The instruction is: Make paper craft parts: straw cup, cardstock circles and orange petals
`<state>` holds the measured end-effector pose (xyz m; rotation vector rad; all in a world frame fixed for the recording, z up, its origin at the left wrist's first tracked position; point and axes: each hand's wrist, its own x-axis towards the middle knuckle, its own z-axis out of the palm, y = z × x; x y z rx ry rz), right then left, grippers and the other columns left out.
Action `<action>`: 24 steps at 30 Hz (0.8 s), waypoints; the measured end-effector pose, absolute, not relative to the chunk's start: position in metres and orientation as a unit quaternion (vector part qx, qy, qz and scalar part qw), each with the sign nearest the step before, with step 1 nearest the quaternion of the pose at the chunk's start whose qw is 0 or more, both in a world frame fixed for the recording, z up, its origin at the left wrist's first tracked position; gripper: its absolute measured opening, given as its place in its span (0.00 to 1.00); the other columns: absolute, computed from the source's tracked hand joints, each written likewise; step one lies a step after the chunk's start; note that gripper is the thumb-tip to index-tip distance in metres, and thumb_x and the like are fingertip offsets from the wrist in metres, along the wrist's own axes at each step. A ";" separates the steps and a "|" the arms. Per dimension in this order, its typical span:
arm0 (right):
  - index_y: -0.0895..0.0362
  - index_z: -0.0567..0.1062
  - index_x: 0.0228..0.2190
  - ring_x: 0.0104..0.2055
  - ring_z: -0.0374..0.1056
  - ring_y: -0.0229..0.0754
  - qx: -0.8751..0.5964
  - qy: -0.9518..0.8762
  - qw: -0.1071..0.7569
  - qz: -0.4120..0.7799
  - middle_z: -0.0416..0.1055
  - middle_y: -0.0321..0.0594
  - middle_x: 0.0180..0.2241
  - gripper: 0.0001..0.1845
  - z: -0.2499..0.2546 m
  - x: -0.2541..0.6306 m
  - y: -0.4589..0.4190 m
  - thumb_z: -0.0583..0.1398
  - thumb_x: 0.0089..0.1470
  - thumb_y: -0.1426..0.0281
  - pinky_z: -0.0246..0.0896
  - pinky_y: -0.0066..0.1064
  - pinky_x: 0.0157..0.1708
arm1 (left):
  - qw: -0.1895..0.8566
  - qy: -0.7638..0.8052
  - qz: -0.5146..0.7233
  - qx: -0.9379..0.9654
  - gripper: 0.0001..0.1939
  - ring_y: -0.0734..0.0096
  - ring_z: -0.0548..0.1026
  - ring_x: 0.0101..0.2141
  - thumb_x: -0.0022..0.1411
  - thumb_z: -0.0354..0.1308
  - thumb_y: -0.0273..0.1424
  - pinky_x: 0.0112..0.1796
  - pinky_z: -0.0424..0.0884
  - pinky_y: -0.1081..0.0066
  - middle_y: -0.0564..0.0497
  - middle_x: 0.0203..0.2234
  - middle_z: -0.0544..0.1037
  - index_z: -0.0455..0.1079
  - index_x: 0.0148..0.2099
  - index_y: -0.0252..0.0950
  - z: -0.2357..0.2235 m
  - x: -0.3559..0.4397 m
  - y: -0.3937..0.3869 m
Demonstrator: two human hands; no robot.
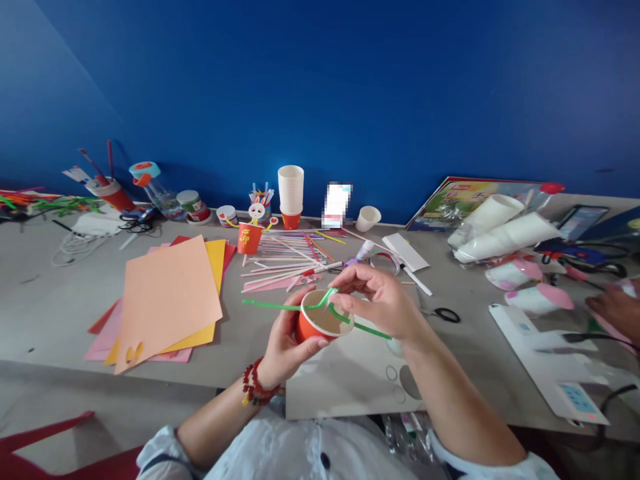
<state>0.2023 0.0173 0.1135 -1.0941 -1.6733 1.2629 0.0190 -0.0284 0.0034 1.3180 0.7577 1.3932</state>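
Note:
My left hand (281,348) is wrapped round a red paper cup (311,329), which is tilted so that its pale inside faces me. Over the cup's mouth, the fingers of my right hand (383,301) pinch the bent middle of a green pipe cleaner (273,306). One of its ends sticks out to the left past the rim, the other to the lower right. A small whitish bit shows at my right fingertips, too small to name. Beyond my hands stands a finished-looking rabbit figure (257,211) in a red cup, with yellow arms.
Coloured paper sheets (170,300) lie stacked at left. Thin sticks (285,250) are spread behind my hands, near stacked white cups (291,189). Black-handled scissors (447,315) and a white power strip (540,360) lie at right. Another person's hand (617,310) is at the right edge.

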 end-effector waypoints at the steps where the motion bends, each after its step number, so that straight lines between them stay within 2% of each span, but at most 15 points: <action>1: 0.57 0.76 0.33 0.32 0.73 0.39 -0.430 -0.649 0.376 0.503 0.76 0.38 0.30 0.09 0.113 0.202 0.018 0.67 0.51 0.66 0.68 0.28 0.31 | 0.512 0.319 0.579 0.549 0.38 0.48 0.67 0.59 0.55 0.69 0.41 0.59 0.64 0.52 0.39 0.63 0.64 0.60 0.64 0.42 0.003 0.019 -0.029; 9: 0.58 0.75 0.33 0.27 0.69 0.36 -0.433 -0.626 0.357 0.541 0.74 0.37 0.27 0.13 0.114 0.201 0.022 0.68 0.50 0.64 0.66 0.27 0.27 | 0.503 0.330 0.579 0.549 0.37 0.46 0.66 0.60 0.55 0.69 0.41 0.59 0.64 0.51 0.38 0.63 0.64 0.61 0.63 0.40 -0.001 0.018 -0.028; 16: 0.57 0.74 0.30 0.26 0.66 0.35 -0.424 -0.644 0.385 0.507 0.72 0.34 0.25 0.09 0.116 0.201 0.021 0.67 0.51 0.66 0.63 0.28 0.28 | 0.546 0.308 0.574 0.527 0.39 0.48 0.69 0.57 0.55 0.68 0.42 0.57 0.67 0.53 0.39 0.60 0.68 0.59 0.65 0.40 0.010 0.023 -0.027; 20: 0.57 0.75 0.33 0.31 0.67 0.38 -0.408 -0.673 0.381 0.485 0.73 0.36 0.29 0.08 0.115 0.200 0.020 0.66 0.53 0.67 0.64 0.29 0.32 | 0.552 0.290 0.574 0.531 0.38 0.49 0.69 0.58 0.57 0.67 0.43 0.58 0.65 0.53 0.39 0.60 0.68 0.59 0.65 0.41 0.010 0.025 -0.027; 24: 0.55 0.77 0.37 0.38 0.69 0.41 -0.384 -0.745 0.328 0.436 0.75 0.38 0.37 0.09 0.117 0.201 0.018 0.67 0.52 0.68 0.63 0.32 0.39 | 0.541 0.288 0.560 0.557 0.37 0.48 0.67 0.59 0.58 0.66 0.43 0.59 0.64 0.52 0.40 0.61 0.67 0.58 0.66 0.41 0.005 0.024 -0.028</action>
